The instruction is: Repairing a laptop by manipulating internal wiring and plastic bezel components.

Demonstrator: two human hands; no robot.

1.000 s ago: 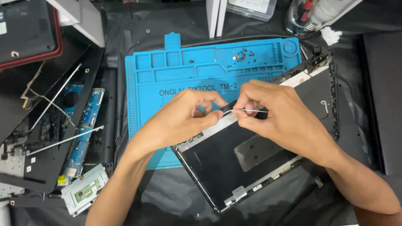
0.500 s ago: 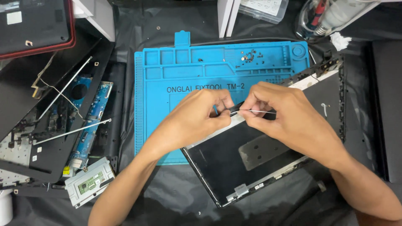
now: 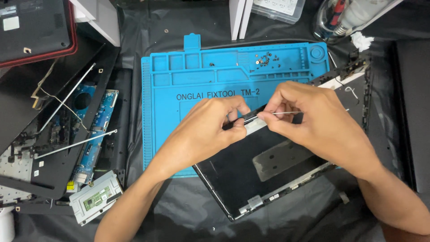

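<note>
Head view of a dismantled laptop display panel (image 3: 251, 175) lying tilted across the lower right corner of a blue silicone repair mat (image 3: 201, 80), its dark back face up and its far end reaching toward the upper right of the frame. At centre frame the left hand (image 3: 201, 134) has thumb and forefinger closed on the panel's upper edge, beside a pale strip there, while the right hand (image 3: 313, 121) pinches a thin pale wire or ribbon (image 3: 280, 113) that runs level between the two hands; both sets of fingers are closed in a fine pinch, and whether the strand is still attached at its left end cannot be told. Judged risks: a pull made too hard or at an angle could tear the strand or its joint to the panel; pressure from the left fingertips on the thin edge could crack or flex the panel; the panel overhangs the mat onto crinkled black sheeting (image 3: 148, 215) and could slide or pivot under a sideways tug. Loose small screws (image 3: 264, 58) sit in a mat tray at upper centre, near enough to be scattered by a jolt. At left of frame lie a stripped laptop chassis (image 3: 49, 166), a blue circuit board (image 3: 96, 130) and a touchpad module (image 3: 95, 201), well apart from the hands.
</note>
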